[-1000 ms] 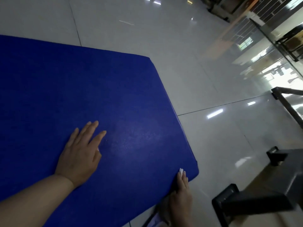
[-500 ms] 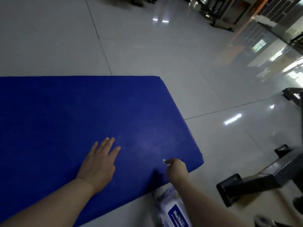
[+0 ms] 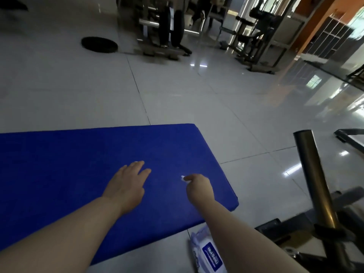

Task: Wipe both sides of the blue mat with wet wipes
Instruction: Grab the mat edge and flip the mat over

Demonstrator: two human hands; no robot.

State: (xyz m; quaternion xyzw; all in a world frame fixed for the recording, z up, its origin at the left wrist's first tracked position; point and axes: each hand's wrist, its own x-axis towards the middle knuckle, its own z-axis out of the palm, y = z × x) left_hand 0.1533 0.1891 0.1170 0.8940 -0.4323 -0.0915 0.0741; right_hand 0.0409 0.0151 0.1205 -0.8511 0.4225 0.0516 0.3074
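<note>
The blue mat (image 3: 82, 166) lies flat on the tiled floor and fills the lower left of the view. My left hand (image 3: 128, 184) rests on it palm down with straight fingers. My right hand (image 3: 199, 187) is over the mat near its right end, fingers curled round a small white wet wipe (image 3: 183, 177), of which only a tip shows. A pack of wet wipes (image 3: 208, 253) with a blue label lies on the floor just below the mat's near edge, partly under my right forearm.
A dark metal gym frame with a brass-coloured post (image 3: 315, 184) stands close on the right. Weight machines (image 3: 169, 26) and a black weight plate (image 3: 99, 44) sit far back. Grey tiled floor (image 3: 197, 99) stretches beyond the mat.
My right hand came up from the mat's near edge onto its top with the wipe. My left hand stayed flat on the mat. The camera tilted up, showing more of the room.
</note>
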